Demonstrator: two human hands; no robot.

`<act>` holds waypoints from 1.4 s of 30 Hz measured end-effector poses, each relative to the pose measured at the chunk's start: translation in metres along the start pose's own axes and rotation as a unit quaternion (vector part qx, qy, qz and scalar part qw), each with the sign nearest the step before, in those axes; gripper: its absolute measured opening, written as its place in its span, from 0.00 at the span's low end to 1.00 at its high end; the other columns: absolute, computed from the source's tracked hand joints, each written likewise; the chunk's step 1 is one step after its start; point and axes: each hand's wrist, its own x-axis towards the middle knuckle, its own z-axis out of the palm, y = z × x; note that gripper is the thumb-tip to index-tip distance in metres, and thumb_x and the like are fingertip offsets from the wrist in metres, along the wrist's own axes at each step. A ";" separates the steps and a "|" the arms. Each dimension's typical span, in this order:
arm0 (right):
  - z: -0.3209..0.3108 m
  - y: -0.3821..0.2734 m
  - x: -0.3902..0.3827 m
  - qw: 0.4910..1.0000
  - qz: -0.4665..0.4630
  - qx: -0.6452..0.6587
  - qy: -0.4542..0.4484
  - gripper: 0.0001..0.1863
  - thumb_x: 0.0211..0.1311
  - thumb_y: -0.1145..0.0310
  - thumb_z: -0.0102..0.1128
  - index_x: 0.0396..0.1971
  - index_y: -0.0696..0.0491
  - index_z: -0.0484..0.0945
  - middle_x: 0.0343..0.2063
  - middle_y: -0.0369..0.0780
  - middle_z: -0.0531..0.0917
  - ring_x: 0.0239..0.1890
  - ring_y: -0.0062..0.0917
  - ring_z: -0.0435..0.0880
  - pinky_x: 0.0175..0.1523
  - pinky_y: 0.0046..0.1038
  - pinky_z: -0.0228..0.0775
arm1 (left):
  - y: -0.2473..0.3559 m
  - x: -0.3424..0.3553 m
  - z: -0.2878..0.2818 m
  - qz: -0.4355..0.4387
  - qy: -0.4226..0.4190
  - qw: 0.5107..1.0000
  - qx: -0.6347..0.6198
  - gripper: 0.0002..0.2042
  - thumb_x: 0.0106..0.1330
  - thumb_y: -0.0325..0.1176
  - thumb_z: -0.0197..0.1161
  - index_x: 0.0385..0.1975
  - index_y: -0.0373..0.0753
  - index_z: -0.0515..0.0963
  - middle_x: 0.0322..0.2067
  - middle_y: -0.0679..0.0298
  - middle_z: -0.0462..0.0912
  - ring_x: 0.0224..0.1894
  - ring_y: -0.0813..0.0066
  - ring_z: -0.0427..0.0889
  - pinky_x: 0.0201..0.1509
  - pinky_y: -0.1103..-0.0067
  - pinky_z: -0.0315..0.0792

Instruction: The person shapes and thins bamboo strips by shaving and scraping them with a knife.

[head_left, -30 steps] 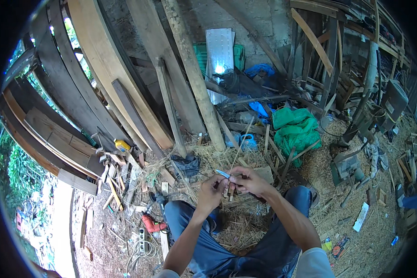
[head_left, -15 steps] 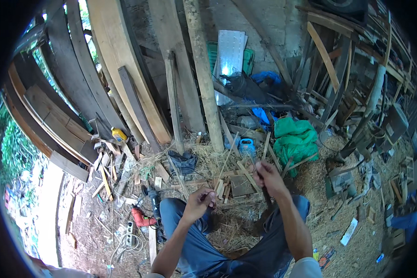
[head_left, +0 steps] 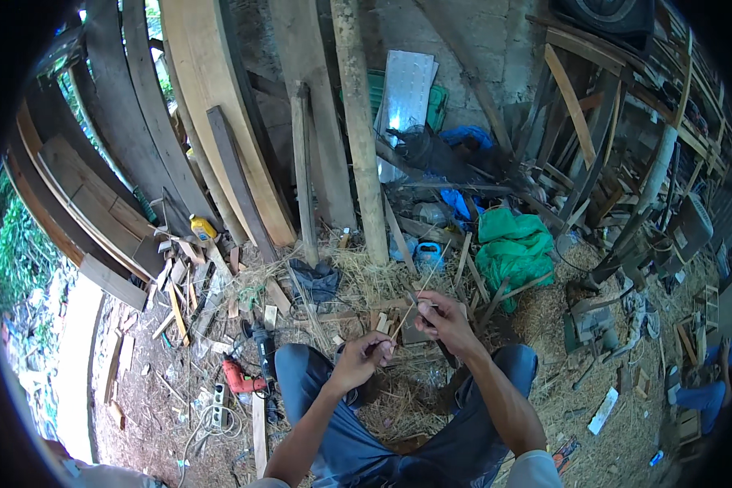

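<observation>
My left hand [head_left: 364, 359] is closed, its fingertips pinching the lower end of a thin pale wooden strip [head_left: 407, 315]. The strip slants up and away to the right, passing close to my right hand [head_left: 449, 327]. That hand is wrapped round a knife whose grey blade [head_left: 413, 298] pokes out on the left and whose dark handle [head_left: 446, 355] trails below the fist. Where strip and blade meet, I cannot tell if they touch. Both hands are above the straw and shavings between my knees.
A red power drill [head_left: 240, 377], a dark angle grinder [head_left: 264, 350] and a white power strip [head_left: 220, 407] lie left of my legs. Boards [head_left: 211, 106] lean at the back. A green sack [head_left: 512, 252] sits ahead right. Another person's blue-clad leg [head_left: 702, 396] shows at far right.
My right hand has come left and slightly down toward the left hand, the knife blade now tipped leftward. The strip now shows clearly between the hands. A person's leg shows more at the right.
</observation>
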 end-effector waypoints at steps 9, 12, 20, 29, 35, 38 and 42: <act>-0.008 0.007 -0.001 0.998 -0.037 0.044 -0.013 0.06 0.69 0.69 0.48 0.38 0.55 0.70 0.21 0.34 0.76 0.17 0.09 0.61 0.19 0.13 0.49 | 0.011 0.017 0.015 0.024 -0.027 0.998 -0.053 0.08 0.69 0.30 0.52 0.39 0.32 0.74 0.27 0.66 0.77 0.28 0.81 0.76 0.35 0.82 0.73; -0.011 0.009 -0.001 0.998 -0.045 0.040 -0.030 0.06 0.68 0.69 0.49 0.38 0.55 0.70 0.20 0.34 0.76 0.17 0.09 0.63 0.19 0.14 0.50 | 0.020 0.026 0.024 -0.017 -0.006 0.994 -0.106 0.07 0.69 0.30 0.52 0.39 0.33 0.74 0.27 0.66 0.76 0.27 0.83 0.74 0.32 0.84 0.71; -0.005 -0.001 -0.008 0.996 -0.028 -0.084 -0.021 0.06 0.66 0.69 0.52 0.37 0.56 0.72 0.20 0.32 0.75 0.19 0.10 0.66 0.22 0.15 0.54 | 0.014 0.033 0.034 0.008 0.040 0.992 -0.118 0.05 0.68 0.30 0.55 0.36 0.37 0.75 0.24 0.71 0.73 0.23 0.88 0.65 0.24 0.88 0.57; -0.008 -0.003 -0.009 0.998 0.041 -0.039 -0.035 0.08 0.66 0.67 0.54 0.34 0.56 0.74 0.19 0.29 0.73 0.19 0.09 0.64 0.23 0.14 0.54 | 0.021 0.016 0.032 -0.086 0.021 0.968 -0.237 0.07 0.68 0.30 0.54 0.37 0.34 0.75 0.22 0.70 0.69 0.20 0.88 0.60 0.19 0.88 0.52; -0.011 0.003 -0.005 0.991 0.070 -0.116 0.006 0.09 0.65 0.64 0.54 0.29 0.54 0.75 0.18 0.28 0.73 0.18 0.09 0.64 0.22 0.16 0.54 | 0.010 0.013 0.030 -0.096 0.008 0.957 -0.274 0.07 0.68 0.31 0.54 0.37 0.33 0.74 0.22 0.71 0.67 0.18 0.88 0.57 0.19 0.88 0.51; -0.054 0.016 0.012 0.976 -0.027 -0.141 0.164 0.09 0.62 0.64 0.56 0.25 0.52 0.76 0.17 0.28 0.73 0.17 0.10 0.65 0.20 0.17 0.54 | 0.011 -0.004 0.021 -0.109 0.003 0.960 -0.257 0.07 0.68 0.30 0.54 0.37 0.33 0.74 0.22 0.70 0.67 0.18 0.88 0.57 0.19 0.88 0.51; -0.149 -0.022 0.005 0.950 -0.075 0.030 0.301 0.10 0.62 0.62 0.58 0.31 0.53 0.76 0.20 0.29 0.73 0.16 0.10 0.64 0.18 0.15 0.51 | -0.019 -0.024 -0.006 -0.135 0.008 0.947 -0.290 0.06 0.68 0.30 0.54 0.36 0.33 0.74 0.21 0.71 0.68 0.18 0.89 0.59 0.20 0.89 0.53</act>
